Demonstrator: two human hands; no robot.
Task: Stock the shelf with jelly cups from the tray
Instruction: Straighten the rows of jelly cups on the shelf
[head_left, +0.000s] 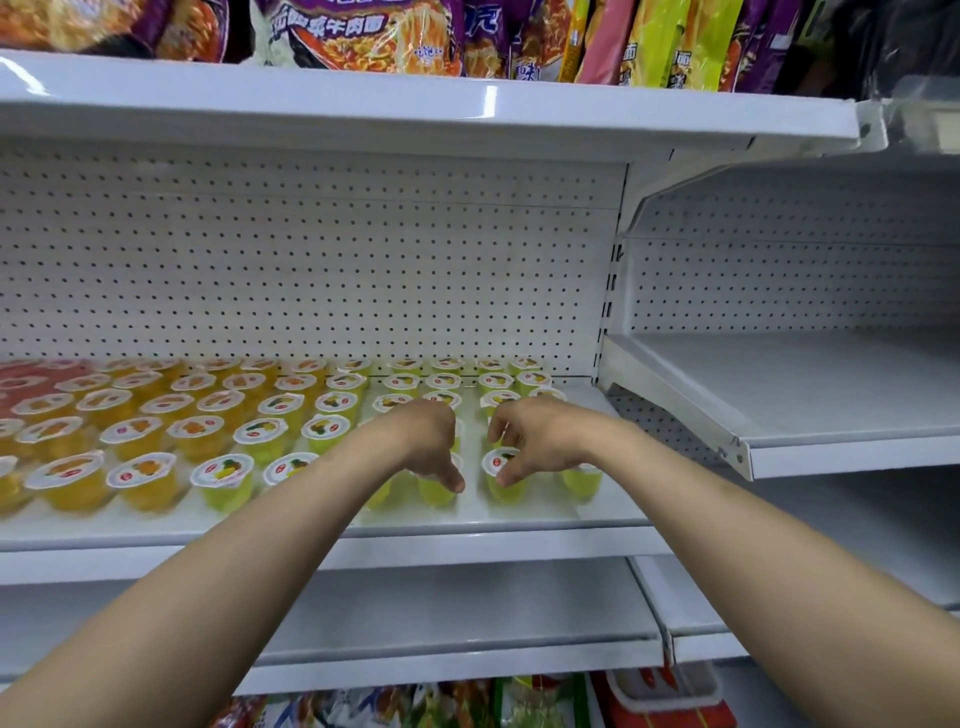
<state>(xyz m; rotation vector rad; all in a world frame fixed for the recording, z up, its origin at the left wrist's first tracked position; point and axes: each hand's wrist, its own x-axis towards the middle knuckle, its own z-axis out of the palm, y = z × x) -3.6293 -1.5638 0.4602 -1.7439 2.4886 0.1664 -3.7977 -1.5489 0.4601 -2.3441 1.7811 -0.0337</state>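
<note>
Rows of jelly cups stand on the white middle shelf: orange ones on the left, yellow-green ones from the middle to the right. My left hand reaches over the front row, its fingers curled down over a yellow-green cup and its thumb beside it. My right hand grips another yellow-green cup between thumb and curled fingers, the lid showing between them. One more cup stands under my right wrist. I see no tray that I can name as such.
Noodle packets fill the top shelf. A bare white shelf adjoins on the right, set slightly higher. Below lies another bare shelf. Packaged goods and a red-and-white container sit at the bottom. A pegboard back wall closes the bay.
</note>
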